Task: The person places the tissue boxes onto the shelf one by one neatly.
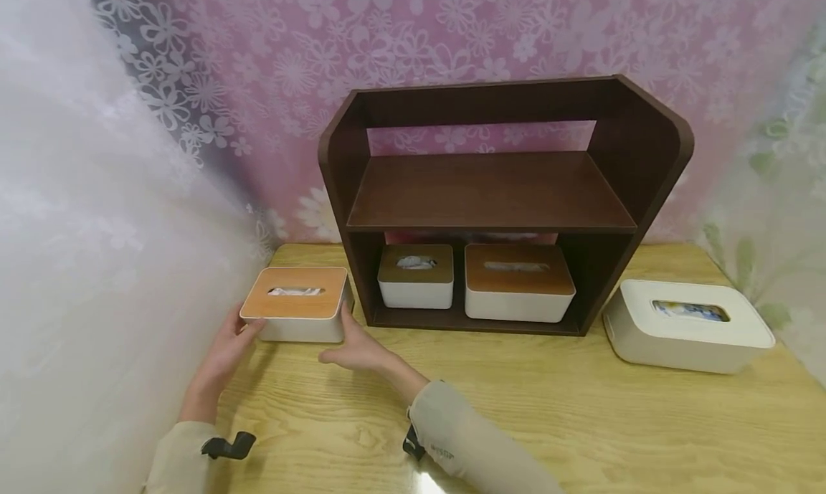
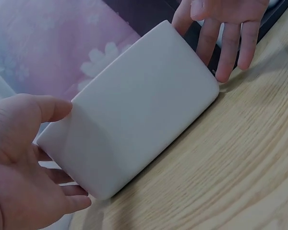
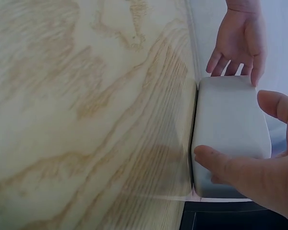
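Observation:
A white tissue box (image 1: 293, 308) with a light wood lid and tissue in its slot stands on the table, just left of the brown shelf unit (image 1: 492, 193). My left hand (image 1: 222, 350) holds its left end, thumb at the front upper corner and fingers along the end. At the right end is my right hand (image 1: 363, 347), its fingers straight beside the box and its thumb out in front. The left wrist view shows the box's plain front (image 2: 139, 110) and those spread right fingers. Whether the right fingertips press the box cannot be made out.
Within the lower shelf sit a small tissue box (image 1: 416, 293) and a wider wood-lidded one (image 1: 516, 304). An all-white tissue box (image 1: 684, 343) stands on the table (image 1: 516, 401) to the right. Curtains (image 1: 129, 264) hang along the left side and behind.

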`<state>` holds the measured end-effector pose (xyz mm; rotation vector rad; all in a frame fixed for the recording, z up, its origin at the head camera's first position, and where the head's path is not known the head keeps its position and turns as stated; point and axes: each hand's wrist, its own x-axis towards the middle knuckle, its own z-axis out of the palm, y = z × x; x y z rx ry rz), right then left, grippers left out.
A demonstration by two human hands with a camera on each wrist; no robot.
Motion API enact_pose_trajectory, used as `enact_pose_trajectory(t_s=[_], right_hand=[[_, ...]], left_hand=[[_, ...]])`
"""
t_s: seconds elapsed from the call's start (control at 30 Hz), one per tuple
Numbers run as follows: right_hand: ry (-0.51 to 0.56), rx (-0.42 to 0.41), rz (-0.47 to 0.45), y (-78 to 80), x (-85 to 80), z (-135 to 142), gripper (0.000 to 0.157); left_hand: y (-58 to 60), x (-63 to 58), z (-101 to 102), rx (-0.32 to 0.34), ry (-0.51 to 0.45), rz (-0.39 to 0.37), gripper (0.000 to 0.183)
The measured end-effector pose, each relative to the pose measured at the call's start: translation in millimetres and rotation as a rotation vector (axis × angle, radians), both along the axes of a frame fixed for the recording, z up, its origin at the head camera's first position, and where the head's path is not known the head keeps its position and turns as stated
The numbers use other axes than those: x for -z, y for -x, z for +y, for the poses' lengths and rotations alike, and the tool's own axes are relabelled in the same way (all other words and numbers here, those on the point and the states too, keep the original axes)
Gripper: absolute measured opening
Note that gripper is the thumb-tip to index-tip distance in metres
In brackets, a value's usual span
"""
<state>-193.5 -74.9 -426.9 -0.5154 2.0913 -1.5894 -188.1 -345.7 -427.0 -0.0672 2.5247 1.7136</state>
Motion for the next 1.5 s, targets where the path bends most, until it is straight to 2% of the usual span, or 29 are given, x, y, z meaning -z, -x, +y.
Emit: enact_pose_trajectory(t_s=[0.2, 0.4, 0.57, 0.77, 1.2, 1.5], right_hand=[[0.017, -0.043, -0.006, 0.9, 3.2, 2.7, 0.111], [0.014, -0.073, 0.000, 3.3, 3.6, 8.1, 0.112], [-0.013, -0.093, 0.037, 3.0, 4.2, 9.2, 0.114], [-0.019, -0.095, 0.078, 0.7, 6.6, 8.1, 0.115], [0.084, -0.085, 0.123, -5.6, 7.4, 7.1, 0.118], [0.117, -0.076, 0.126, -13.8, 3.0, 9.0, 0.116]], left_hand=[[-3.5, 0.9, -1.4, 0.055, -0.052, 0.034, 0.082], [-9.6, -0.1, -1.3, 0.083, -0.081, 0.048, 0.084], [-14.4, -3.6, 0.5, 0.075, -0.091, 0.067, 0.083], [-23.0, -11.0, 2.3, 0.056, -0.067, 0.041, 0.085], [-40.5, -18.6, 8.7, 0.031, -0.067, 0.087, 0.080], [-55.1, -23.1, 15.1, 0.015, -0.057, 0.134, 0.079]])
